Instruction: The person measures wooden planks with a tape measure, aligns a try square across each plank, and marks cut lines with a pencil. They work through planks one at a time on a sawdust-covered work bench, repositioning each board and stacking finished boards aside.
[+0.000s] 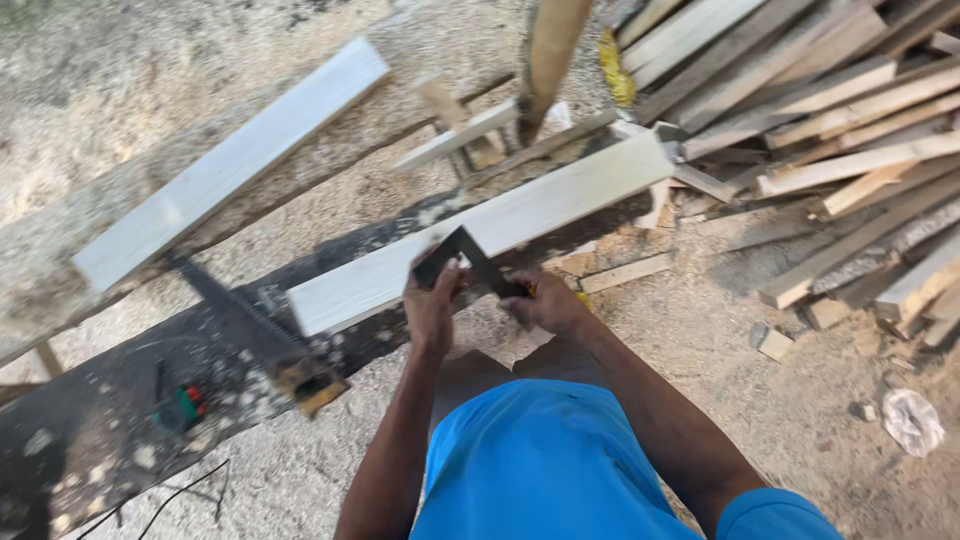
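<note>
Both arms reach forward and down from a blue shirt [545, 465], elbows bent, the forearms converging on the near edge of a pale plank [480, 232] that lies slantwise across a dark, sawdust-strewn surface [120, 420]. The left hand [432, 305] is raised at the wrist with its fingers [440, 275] curled up over the shorter dark arm of a try square [462, 256], grasping it against the plank's near edge. The right hand [548, 300] sits just beside it, knuckles toward the camera and closed around the other end of the square; something yellow shows at that fist, though blur hides what it is (possibly a pencil, but that cannot be told). The square stands like an inverted V, its corner resting on the plank's top face and its two arms running back toward the hands.

A second pale plank [230, 160] lies well apart on the upper left, roughly parallel to the first. On the dark surface to the left lies a handsaw [255, 325] with its wooden handle nearest the camera, and farther left a small green and red object [183, 407]. A heap of rough timber offcuts [830, 120] fills the upper right, and an upright wooden post [550, 50] rises behind the plank. Sawdust covers the ground [700, 340], with a crumpled whitish scrap [912, 420] at the right.
</note>
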A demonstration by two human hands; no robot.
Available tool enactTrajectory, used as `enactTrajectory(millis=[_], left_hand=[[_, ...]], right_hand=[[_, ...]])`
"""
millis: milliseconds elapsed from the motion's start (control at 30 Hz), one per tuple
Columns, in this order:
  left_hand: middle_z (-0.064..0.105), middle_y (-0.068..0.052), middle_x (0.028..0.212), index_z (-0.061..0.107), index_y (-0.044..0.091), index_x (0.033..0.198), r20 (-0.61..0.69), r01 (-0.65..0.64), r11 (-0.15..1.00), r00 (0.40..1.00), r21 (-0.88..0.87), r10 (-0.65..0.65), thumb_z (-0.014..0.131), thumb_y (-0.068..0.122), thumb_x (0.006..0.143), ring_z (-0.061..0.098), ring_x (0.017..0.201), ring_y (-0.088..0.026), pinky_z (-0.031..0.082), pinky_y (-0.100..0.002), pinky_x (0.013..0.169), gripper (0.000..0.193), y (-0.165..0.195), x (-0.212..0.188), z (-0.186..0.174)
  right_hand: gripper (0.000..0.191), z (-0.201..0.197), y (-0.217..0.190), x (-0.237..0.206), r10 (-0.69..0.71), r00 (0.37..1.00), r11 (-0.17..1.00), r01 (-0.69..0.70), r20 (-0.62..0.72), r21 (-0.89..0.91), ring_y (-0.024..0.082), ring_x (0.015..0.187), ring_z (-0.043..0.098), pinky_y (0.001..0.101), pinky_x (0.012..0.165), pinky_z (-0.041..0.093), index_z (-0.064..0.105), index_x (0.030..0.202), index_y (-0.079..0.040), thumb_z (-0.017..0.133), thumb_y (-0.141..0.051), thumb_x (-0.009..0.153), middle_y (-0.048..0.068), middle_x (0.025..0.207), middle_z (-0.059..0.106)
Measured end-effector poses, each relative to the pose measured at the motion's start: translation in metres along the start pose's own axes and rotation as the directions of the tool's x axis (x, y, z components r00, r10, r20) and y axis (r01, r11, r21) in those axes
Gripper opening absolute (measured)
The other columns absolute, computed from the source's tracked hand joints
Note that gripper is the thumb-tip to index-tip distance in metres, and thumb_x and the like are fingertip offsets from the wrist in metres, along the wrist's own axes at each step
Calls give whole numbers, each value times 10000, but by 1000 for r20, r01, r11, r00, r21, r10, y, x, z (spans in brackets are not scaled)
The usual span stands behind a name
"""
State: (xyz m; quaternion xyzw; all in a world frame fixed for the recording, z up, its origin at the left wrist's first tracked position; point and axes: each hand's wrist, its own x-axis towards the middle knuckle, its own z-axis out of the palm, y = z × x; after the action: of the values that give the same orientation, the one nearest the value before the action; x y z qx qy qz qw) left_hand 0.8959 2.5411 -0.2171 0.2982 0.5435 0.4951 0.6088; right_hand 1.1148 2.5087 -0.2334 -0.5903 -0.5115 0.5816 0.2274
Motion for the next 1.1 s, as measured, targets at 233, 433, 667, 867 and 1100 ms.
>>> enactTrajectory(millis=[233,433,667,867,1100], left_hand=[[569,-112,1426,555,103,1436,118,-151,762,988,630,98,714,314,966,638,1206,-268,587,-423,895,539,-50,55,171],[474,-182,1478,428,95,1511,419,-499,327,862,803,286,646,386,1007,388,1392,-377,316,-566,1147,621,-85,119,302],[561,-150,1296,522,153,1424,465,-527,239,842,815,273,591,328,1022,498,1263,-379,379,-573,1059,444,-91,149,356],[573,-151,1278,528,134,1428,533,-578,211,813,788,236,537,332,1055,519,1232,-378,431,-538,1053,423,-91,157,359],[525,-156,1328,426,87,1515,563,-577,65,811,814,159,438,511,1050,496,1252,-378,402,-548,1061,629,-91,153,359]], right_hand=[[460,-194,54,3,46,950,896,-175,-308,-408,368,970,723,445,863,562,662,1204,-69,757,-386,884,196,1017,743],[475,-260,58,34,-24,918,886,-164,-395,-435,429,913,721,492,813,568,516,1225,-79,752,-322,892,231,969,738],[523,-283,60,42,54,924,950,-165,-378,-266,407,756,749,505,689,583,350,1202,-118,738,-295,898,212,845,720],[419,-290,70,40,-188,876,919,-2,-444,-394,294,767,688,447,642,572,461,1088,-67,737,-352,950,181,898,639],[355,-300,74,42,-441,640,897,318,-629,-306,159,754,573,310,616,532,545,920,-73,437,-310,1162,104,938,495]])
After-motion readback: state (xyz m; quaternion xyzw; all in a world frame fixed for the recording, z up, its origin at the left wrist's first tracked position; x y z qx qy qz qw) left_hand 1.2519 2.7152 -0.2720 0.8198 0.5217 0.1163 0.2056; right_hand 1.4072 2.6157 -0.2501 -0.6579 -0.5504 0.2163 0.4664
